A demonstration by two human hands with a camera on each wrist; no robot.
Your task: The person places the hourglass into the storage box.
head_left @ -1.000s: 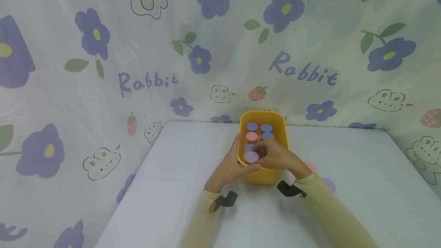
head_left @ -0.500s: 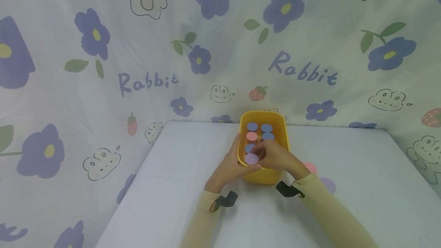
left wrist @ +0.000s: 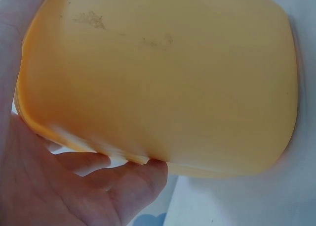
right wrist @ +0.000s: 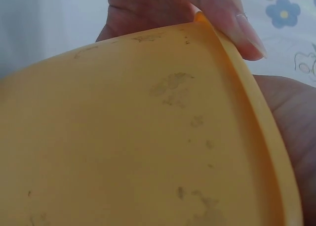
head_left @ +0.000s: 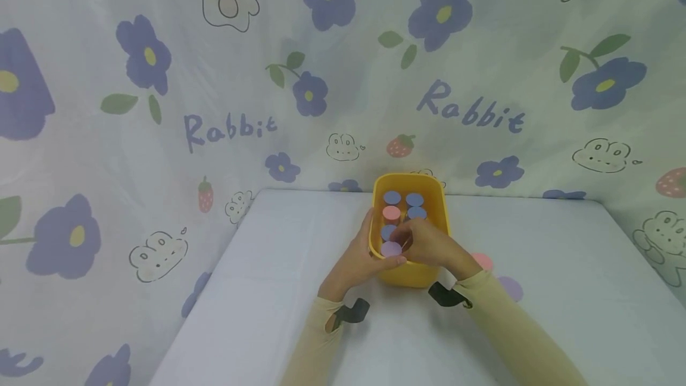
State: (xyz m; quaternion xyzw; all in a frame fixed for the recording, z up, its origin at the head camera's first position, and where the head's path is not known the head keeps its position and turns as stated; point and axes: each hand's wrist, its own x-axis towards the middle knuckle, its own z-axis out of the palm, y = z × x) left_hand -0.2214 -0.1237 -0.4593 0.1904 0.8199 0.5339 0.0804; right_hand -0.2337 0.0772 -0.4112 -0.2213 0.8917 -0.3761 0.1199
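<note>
A yellow plastic bin (head_left: 409, 276) stands upright on the table. My left hand (head_left: 354, 264) grips its near left side, thumb along the front rim and fingers against the side wall, as the left wrist view also shows. My right hand (head_left: 429, 243) reaches over the right wall into the bin. Its thumb and forefinger pinch a small round piece with a purple top (head_left: 391, 249) in the near left corner; the fingertips are partly hidden. Beyond it are a blue-topped piece (head_left: 388, 232), a pink-topped cylinder (head_left: 391, 214) and several more blue tops (head_left: 415, 199) in two rows.
To the right of the bin, partly behind the right forearm, lie a pink round piece (head_left: 482, 261) and a purple one (head_left: 510, 289) on the white table (head_left: 278, 255). A patterned curtain (head_left: 343, 106) hangs right behind the table's back edge.
The purple-topped piece has sunk slightly lower toward the bin's near wall, under my right fingers. Both hands and the bin have hardly moved.
</note>
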